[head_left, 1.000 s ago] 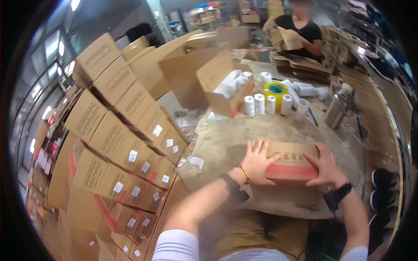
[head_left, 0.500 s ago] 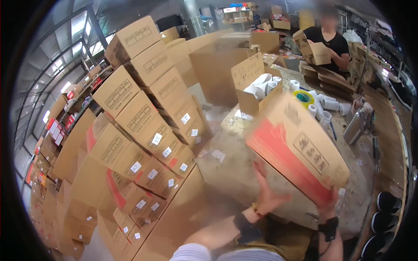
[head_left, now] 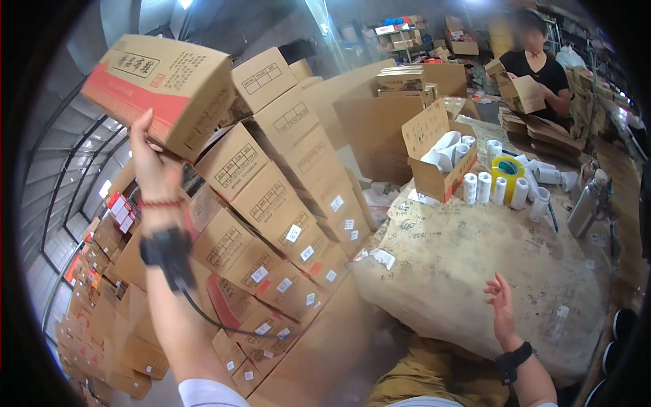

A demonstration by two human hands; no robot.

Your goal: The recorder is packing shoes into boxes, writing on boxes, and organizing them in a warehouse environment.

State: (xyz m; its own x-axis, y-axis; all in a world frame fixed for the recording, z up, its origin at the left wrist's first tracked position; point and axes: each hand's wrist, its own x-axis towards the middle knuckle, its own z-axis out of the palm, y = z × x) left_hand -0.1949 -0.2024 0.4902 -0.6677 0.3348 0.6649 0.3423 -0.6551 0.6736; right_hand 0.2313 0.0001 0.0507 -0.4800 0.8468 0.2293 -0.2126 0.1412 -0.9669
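While the right hand (head_left: 503, 306) hangs open and empty over the table (head_left: 461, 271), the left hand (head_left: 150, 163) props the box (head_left: 159, 88) aloft beside the stack (head_left: 271, 197), so a squarer palm underneath would likely steady it.

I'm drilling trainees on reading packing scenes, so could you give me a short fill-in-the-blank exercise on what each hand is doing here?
1. The left hand holds a cardboard ____ up high beside the stack.
2. The right hand is ____, hovering over the table.
3. The white rolls stand next to a ____ tape roll.

Missing words: box; empty; yellow
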